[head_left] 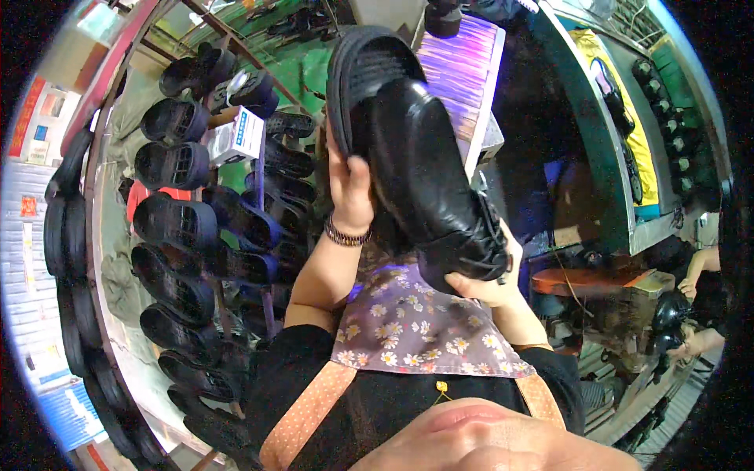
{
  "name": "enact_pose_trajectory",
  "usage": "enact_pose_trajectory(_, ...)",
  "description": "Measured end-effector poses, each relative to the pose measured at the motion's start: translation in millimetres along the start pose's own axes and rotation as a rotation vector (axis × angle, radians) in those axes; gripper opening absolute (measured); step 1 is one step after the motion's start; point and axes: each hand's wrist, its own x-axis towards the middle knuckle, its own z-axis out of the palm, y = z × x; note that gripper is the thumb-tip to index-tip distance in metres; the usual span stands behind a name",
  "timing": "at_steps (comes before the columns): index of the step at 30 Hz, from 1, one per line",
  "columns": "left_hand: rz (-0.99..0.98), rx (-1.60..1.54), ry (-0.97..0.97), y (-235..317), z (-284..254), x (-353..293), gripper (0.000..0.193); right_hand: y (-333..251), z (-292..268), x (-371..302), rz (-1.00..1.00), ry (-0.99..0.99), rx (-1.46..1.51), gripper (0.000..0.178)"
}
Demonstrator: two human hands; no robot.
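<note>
The person holds a shiny black leather lace-up shoe up in front of them, with a thick black ridged rubber sole lying against its bottom. The left hand is closed around the toe end, with the thumb on the edge of the sole and the fingers hidden behind. The right hand is cupped under the heel end, gripping the shoe near the black laces. So the shoe sits between the two hands, touching both, above a lap covered by a purple apron with white daisies. To do this well, I think both hands should squeeze evenly, keep the sole lined up with the shoe's edge all the way round, and not let the toe slip sideways. A beaded bracelet sits on the left wrist. On the left stands a tall metal rack of black shoe soles, near the left arm but not touching it. A white and blue box rests among them.
</note>
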Motion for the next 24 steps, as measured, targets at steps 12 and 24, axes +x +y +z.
enact_pose_trajectory(12,0.037,0.209,-0.121,33.6,16.4,-56.8,0.107,-2.7,23.4,-9.4,-0.055,-0.044,0.011,0.094)
enact_pose_trajectory(24,-0.329,-0.127,-0.225,58.0,45.4,-41.5,0.129,9.9,11.3,-28.1,0.322,0.115,0.147,0.091)
